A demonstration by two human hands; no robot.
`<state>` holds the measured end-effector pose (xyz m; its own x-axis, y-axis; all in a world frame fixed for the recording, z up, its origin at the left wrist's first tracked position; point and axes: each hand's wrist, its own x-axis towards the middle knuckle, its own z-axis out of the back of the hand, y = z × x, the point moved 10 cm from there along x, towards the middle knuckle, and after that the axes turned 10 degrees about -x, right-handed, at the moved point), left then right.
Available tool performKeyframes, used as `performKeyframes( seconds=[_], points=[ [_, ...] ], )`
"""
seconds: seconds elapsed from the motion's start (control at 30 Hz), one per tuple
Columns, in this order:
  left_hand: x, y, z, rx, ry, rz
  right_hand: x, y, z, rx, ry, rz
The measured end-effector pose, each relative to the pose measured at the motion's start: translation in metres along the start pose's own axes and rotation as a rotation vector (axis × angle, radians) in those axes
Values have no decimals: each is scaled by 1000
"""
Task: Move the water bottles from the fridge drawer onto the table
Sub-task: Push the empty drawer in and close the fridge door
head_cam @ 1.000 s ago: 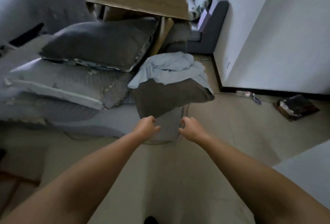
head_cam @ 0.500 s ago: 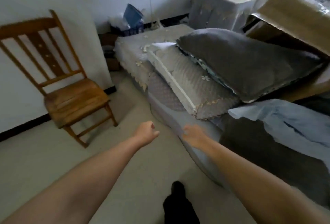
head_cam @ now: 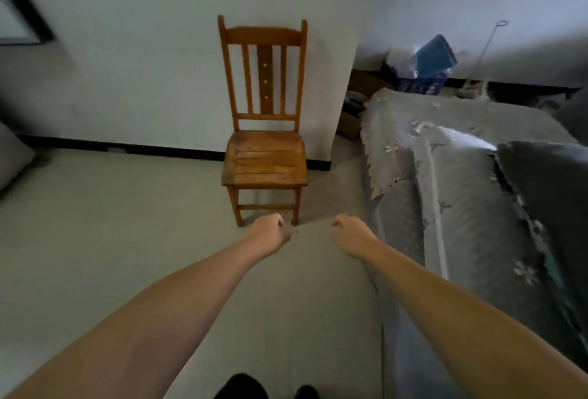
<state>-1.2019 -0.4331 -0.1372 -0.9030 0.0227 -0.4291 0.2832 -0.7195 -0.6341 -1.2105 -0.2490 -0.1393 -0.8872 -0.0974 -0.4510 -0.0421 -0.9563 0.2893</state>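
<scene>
Both bare forearms reach forward over the smooth pale floor [head_cam: 111, 223], the left hand [head_cam: 267, 233] and the right hand [head_cam: 350, 234] each empty with fingers loosely curled. At twelve o'clock a slatted wooden chair [head_cam: 265, 159] with a tall spindle back stands against the matte white wall [head_cam: 143, 64]. At three o'clock lies a bed [head_cam: 445, 150] under a quilted grey cover with pale flower appliqués; water bottles, fridge drawer and table are out of view.

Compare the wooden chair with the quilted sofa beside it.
The wooden chair is bare orange-brown wood, upright against the wall; the quilted sofa is grey, covered in padded fabric. The chair's seat holds nothing; the sofa carries a dark cushion. Both stand on the pale floor.
</scene>
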Motion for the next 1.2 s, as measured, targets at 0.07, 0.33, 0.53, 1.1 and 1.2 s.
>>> performKeyframes(
  seconds=[0.07,0.33,0.53,1.1,1.2],
  points=[
    [6,26,24,-31,-62,77,30,36,-2,-29,36,88],
    [36,102,106,-99,-218,248,96,155,-11,-117,98,302],
    [85,132,191,-113,-275,213,160,246,4,-102,78,330],
    [161,311,410,-264,-491,437,304,537,-7,-302,193,625],
    [180,335,451,-302,-558,476,338,589,-6,-334,197,686]
  ],
)
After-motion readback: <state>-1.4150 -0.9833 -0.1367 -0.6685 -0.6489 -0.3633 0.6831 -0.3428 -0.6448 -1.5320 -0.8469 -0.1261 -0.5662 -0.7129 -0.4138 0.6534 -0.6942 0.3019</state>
